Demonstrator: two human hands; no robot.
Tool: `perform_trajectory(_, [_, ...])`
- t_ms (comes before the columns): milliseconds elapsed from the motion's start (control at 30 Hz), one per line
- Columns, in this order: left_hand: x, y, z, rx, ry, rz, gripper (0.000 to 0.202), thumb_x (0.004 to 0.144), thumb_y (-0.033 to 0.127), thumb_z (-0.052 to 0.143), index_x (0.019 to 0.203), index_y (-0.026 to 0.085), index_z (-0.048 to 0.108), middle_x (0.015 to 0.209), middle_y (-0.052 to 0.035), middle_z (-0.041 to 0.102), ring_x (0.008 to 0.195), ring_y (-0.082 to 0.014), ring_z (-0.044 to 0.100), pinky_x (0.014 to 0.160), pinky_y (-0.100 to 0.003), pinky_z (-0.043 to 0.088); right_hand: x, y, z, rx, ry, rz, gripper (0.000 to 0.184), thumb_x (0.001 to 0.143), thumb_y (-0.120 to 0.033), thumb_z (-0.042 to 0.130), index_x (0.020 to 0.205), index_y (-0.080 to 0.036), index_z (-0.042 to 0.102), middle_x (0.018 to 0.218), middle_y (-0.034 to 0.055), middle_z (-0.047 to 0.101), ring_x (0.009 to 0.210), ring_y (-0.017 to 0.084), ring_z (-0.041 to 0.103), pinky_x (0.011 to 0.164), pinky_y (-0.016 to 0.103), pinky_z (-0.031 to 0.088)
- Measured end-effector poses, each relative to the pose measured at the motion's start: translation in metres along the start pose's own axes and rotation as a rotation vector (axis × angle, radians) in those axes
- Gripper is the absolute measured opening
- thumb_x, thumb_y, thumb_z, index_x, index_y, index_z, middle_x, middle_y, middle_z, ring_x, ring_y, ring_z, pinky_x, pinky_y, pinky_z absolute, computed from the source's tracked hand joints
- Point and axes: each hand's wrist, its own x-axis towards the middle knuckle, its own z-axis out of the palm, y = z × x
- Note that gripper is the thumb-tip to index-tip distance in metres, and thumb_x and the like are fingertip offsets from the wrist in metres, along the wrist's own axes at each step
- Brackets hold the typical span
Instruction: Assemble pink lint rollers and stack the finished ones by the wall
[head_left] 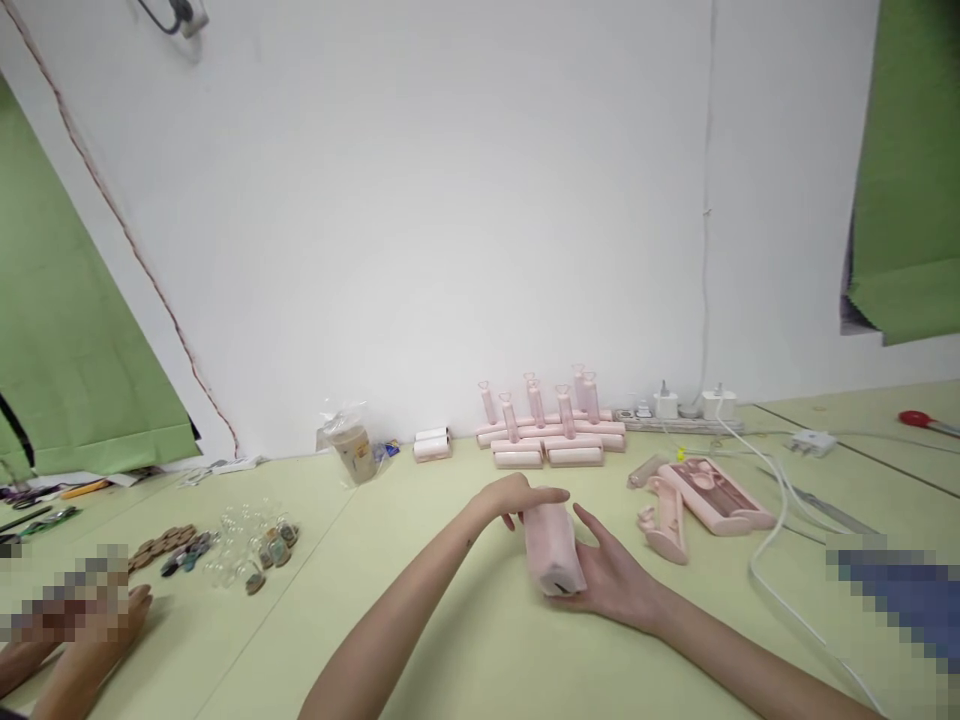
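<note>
I hold a block (pixel 553 550) between my left grip (pixel 516 497) and my right grip (pixel 616 582), over the bench (pixel 480 665). Beyond it, near the wall (pixel 450 200), tubes (pixel 565 412) stand among cases (pixel 575 457); two short pieces (pixel 432 446) lie left of them, a bagged cup (pixel 354 454) further left. To the tubes' right, a power strip (pixel 712 427) runs along the wall. Right of the block, a tray (pixel 718 512) lies beside a smaller part (pixel 667 532), a cable (pixel 753 568) passing on their right. Far left, a co-worker's hands (pixel 129 615) are near discs (pixel 161 547), with small bottles (pixel 241 540) to the discs' right.
</note>
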Motion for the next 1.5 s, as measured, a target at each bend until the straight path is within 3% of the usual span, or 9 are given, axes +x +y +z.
perform_trajectory(200, [0.000, 0.002, -0.002, -0.066, 0.081, 0.026, 0.058, 0.055, 0.068, 0.054, 0.074, 0.014, 0.060, 0.080, -0.0126, 0.063, 0.069, -0.0269, 0.059, 0.045, -0.034, 0.049, -0.003, 0.000, 0.005, -0.009, 0.067, 0.008, 0.050, 0.075, -0.059, 0.046, 0.093, -0.013, 0.054, 0.078, 0.0078, 0.065, 0.078, 0.020, 0.060, 0.084, 0.040, 0.042])
perform_trajectory(500, [-0.017, -0.016, 0.000, -0.317, 0.166, 0.076, 0.056, 0.060, 0.069, 0.050, 0.059, 0.013, 0.057, 0.051, -0.0008, 0.046, 0.047, -0.0132, 0.044, 0.040, -0.028, 0.046, 0.003, 0.003, 0.000, 0.011, 0.199, -0.007, 0.031, 0.076, -0.042, 0.055, 0.085, -0.013, 0.056, 0.066, 0.0067, 0.066, 0.063, 0.019, 0.062, 0.068, 0.035, 0.049])
perform_trajectory(600, [-0.019, -0.036, -0.002, -0.439, 0.296, 0.098, 0.066, 0.066, 0.073, 0.034, 0.069, 0.012, 0.057, 0.047, 0.0032, 0.037, 0.044, -0.0106, 0.040, 0.046, -0.030, 0.049, 0.002, 0.003, -0.002, 0.049, 0.234, -0.001, 0.023, 0.079, -0.033, 0.055, 0.089, -0.012, 0.055, 0.069, 0.0071, 0.066, 0.062, 0.016, 0.063, 0.063, 0.030, 0.050])
perform_trajectory(700, [-0.021, -0.068, 0.000, -0.526, 0.493, 0.139, 0.075, 0.070, 0.074, 0.019, 0.093, 0.011, 0.053, 0.063, -0.0020, 0.048, 0.059, -0.0140, 0.050, 0.058, -0.029, 0.050, 0.000, 0.002, 0.000, 0.081, 0.251, -0.010, 0.029, 0.079, -0.029, 0.055, 0.103, -0.013, 0.051, 0.080, 0.0080, 0.067, 0.068, 0.016, 0.064, 0.065, 0.029, 0.050])
perform_trajectory(967, [-0.034, -0.138, 0.022, -0.471, 0.604, 0.169, 0.061, 0.064, 0.052, 0.058, 0.109, 0.017, 0.038, 0.089, -0.0068, 0.056, 0.095, -0.0226, 0.052, 0.087, -0.035, 0.039, 0.000, 0.000, 0.002, 0.054, 0.288, -0.156, 0.028, 0.078, -0.029, 0.056, 0.103, -0.015, 0.051, 0.075, 0.0032, 0.064, 0.065, 0.011, 0.062, 0.071, 0.025, 0.048])
perform_trajectory(1100, [-0.044, -0.116, 0.032, -0.350, 0.712, 0.229, 0.054, 0.068, 0.038, 0.059, 0.113, 0.019, 0.035, 0.122, -0.0121, 0.039, 0.120, -0.0255, 0.031, 0.101, -0.039, 0.024, 0.001, 0.000, 0.001, -0.077, 0.322, -0.224, 0.022, 0.078, -0.032, 0.056, 0.092, -0.016, 0.055, 0.074, 0.0029, 0.065, 0.071, 0.011, 0.063, 0.075, 0.024, 0.048])
perform_trajectory(1200, [-0.055, -0.076, 0.048, -0.202, 0.554, 0.431, 0.037, 0.078, 0.039, 0.048, 0.111, 0.021, 0.042, 0.117, -0.0094, 0.044, 0.112, -0.0223, 0.039, 0.097, -0.039, 0.030, 0.003, 0.000, 0.002, -0.263, 0.344, -0.271, 0.028, 0.079, -0.042, 0.052, 0.086, -0.016, 0.057, 0.075, 0.0038, 0.067, 0.076, 0.015, 0.063, 0.074, 0.029, 0.049])
perform_trajectory(1367, [-0.061, -0.022, 0.074, -0.055, 0.315, 0.665, 0.094, 0.044, 0.044, 0.078, 0.125, 0.027, 0.035, 0.130, -0.0088, 0.031, 0.119, -0.0295, 0.029, 0.096, -0.042, 0.032, 0.005, 0.003, 0.010, -0.544, 0.312, -0.257, 0.054, 0.075, -0.062, 0.034, 0.072, -0.015, 0.060, 0.079, 0.0088, 0.069, 0.080, 0.023, 0.062, 0.066, 0.033, 0.052])
perform_trajectory(1500, [-0.059, -0.022, 0.077, 0.027, 0.326, 0.654, 0.053, 0.058, 0.033, 0.071, 0.108, 0.026, 0.053, 0.107, -0.0071, 0.049, 0.099, -0.0241, 0.046, 0.086, -0.038, 0.040, 0.004, 0.008, 0.014, -0.381, 0.302, -0.292, 0.041, 0.074, -0.057, 0.042, 0.062, -0.019, 0.053, 0.065, 0.0058, 0.066, 0.079, 0.025, 0.063, 0.069, 0.034, 0.049])
